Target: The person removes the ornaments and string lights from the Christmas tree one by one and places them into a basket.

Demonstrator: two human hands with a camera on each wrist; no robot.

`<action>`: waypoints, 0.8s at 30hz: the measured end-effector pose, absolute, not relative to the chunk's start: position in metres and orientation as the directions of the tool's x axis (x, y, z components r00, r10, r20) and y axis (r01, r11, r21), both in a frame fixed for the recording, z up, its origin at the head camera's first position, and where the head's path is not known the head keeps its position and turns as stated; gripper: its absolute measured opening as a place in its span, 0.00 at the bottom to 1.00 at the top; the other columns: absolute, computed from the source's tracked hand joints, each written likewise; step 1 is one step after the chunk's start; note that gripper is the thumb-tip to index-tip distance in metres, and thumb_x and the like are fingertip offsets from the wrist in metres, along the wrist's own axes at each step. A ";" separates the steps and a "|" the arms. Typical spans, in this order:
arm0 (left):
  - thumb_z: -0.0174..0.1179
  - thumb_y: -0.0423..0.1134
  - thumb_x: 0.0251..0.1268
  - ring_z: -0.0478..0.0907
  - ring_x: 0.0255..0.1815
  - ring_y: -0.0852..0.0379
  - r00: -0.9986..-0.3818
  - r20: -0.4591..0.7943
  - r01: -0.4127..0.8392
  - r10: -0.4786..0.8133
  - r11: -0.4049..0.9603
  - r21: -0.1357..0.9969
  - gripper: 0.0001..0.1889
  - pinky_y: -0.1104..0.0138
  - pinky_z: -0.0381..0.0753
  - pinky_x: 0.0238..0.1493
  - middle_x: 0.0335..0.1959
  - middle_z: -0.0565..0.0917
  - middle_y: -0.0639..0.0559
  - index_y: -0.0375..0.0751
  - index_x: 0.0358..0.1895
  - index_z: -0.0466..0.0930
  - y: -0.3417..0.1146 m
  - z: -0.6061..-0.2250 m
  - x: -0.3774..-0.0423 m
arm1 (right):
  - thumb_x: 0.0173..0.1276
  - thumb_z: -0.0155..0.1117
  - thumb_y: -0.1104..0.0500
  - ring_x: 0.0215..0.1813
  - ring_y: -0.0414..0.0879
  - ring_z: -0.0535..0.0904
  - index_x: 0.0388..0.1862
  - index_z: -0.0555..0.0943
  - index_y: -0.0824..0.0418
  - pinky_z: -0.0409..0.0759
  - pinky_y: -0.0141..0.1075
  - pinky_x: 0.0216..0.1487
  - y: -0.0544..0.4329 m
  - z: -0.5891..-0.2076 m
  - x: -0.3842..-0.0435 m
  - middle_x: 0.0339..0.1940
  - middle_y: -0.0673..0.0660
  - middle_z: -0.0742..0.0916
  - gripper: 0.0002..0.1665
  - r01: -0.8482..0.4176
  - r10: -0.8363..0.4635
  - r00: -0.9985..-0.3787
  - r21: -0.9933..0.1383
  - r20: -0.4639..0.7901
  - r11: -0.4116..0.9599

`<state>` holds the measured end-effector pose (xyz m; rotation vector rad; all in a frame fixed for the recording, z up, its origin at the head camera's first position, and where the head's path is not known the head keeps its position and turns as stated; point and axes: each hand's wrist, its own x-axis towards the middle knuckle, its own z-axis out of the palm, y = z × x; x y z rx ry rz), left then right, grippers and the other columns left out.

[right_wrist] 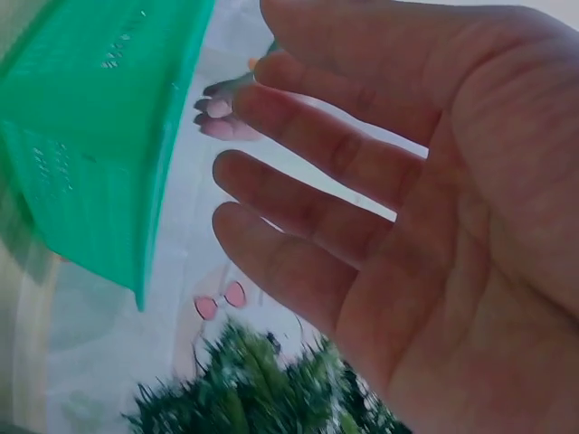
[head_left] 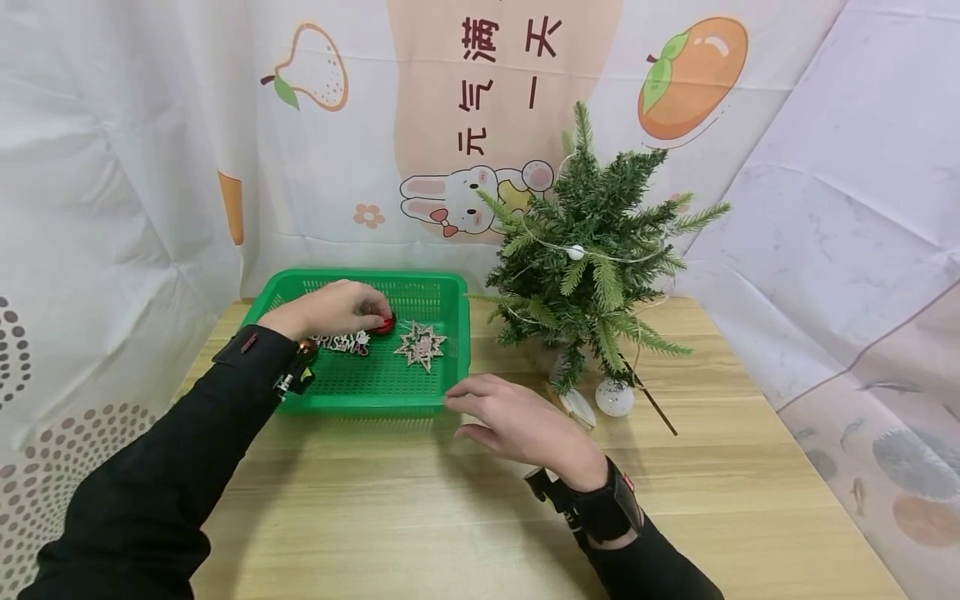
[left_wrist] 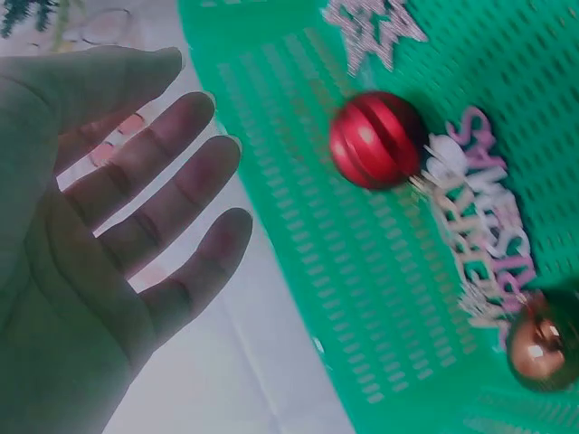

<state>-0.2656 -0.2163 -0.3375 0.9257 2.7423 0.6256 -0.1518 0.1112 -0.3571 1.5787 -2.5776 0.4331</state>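
My left hand [head_left: 337, 307] hovers over the green basket [head_left: 375, 408], its fingers loosely bent and apart. Below them lies a shiny red ball ornament [left_wrist: 376, 141]; the left wrist view shows a gap between hand and ball. Beside the ball in the basket are a glittery star ornament [head_left: 421, 345], a "Christmas" lettering ornament [left_wrist: 484, 226] and a copper-coloured ball [left_wrist: 543, 347]. Near the basket's front right corner, my right hand [head_left: 517, 421] hangs above the table with relaxed fingers. Nothing is in its palm in the right wrist view.
A small artificial Christmas tree [head_left: 592, 258] stands at the back right, with a thin string and a white ball [head_left: 575, 252] on it. At its foot sits a white speckled ball [head_left: 614, 397], near a thin dark stick [head_left: 652, 400]. A printed curtain [head_left: 330, 183] hangs behind the table.
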 end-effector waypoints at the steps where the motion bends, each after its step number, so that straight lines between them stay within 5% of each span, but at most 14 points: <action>1: 0.58 0.33 0.76 0.80 0.44 0.54 -0.787 -0.023 0.546 0.617 0.713 0.440 0.08 0.52 0.79 0.49 0.44 0.85 0.50 0.45 0.47 0.87 -0.214 -0.337 -0.265 | 0.68 0.72 0.57 0.63 0.50 0.79 0.61 0.82 0.64 0.75 0.40 0.65 0.114 -0.355 -0.152 0.61 0.57 0.84 0.24 -0.883 -0.856 -0.464 -0.199 0.228 0.426; 8: 0.60 0.32 0.74 0.80 0.44 0.54 -0.770 0.052 0.594 0.636 0.686 0.421 0.09 0.54 0.80 0.50 0.47 0.85 0.49 0.44 0.50 0.86 -0.197 -0.330 -0.254 | 0.70 0.71 0.58 0.53 0.48 0.84 0.58 0.84 0.64 0.82 0.40 0.56 0.143 -0.339 -0.156 0.54 0.57 0.86 0.20 -0.810 -0.786 -0.577 -0.282 0.224 0.514; 16: 0.63 0.33 0.72 0.82 0.42 0.55 -0.670 0.201 0.730 0.714 0.584 0.357 0.09 0.60 0.81 0.49 0.48 0.86 0.51 0.43 0.51 0.87 -0.168 -0.327 -0.237 | 0.69 0.71 0.53 0.29 0.34 0.78 0.37 0.86 0.57 0.80 0.33 0.35 0.183 -0.323 -0.150 0.31 0.45 0.86 0.08 -0.611 -0.634 -0.770 -0.369 0.072 0.700; 24: 0.65 0.34 0.71 0.80 0.41 0.58 -0.570 0.333 0.813 0.751 0.457 0.360 0.09 0.59 0.81 0.46 0.45 0.86 0.51 0.42 0.50 0.87 -0.133 -0.329 -0.217 | 0.69 0.71 0.48 0.23 0.33 0.76 0.32 0.86 0.53 0.78 0.33 0.29 0.204 -0.317 -0.140 0.24 0.41 0.83 0.11 -0.485 -0.545 -0.838 -0.440 -0.014 0.756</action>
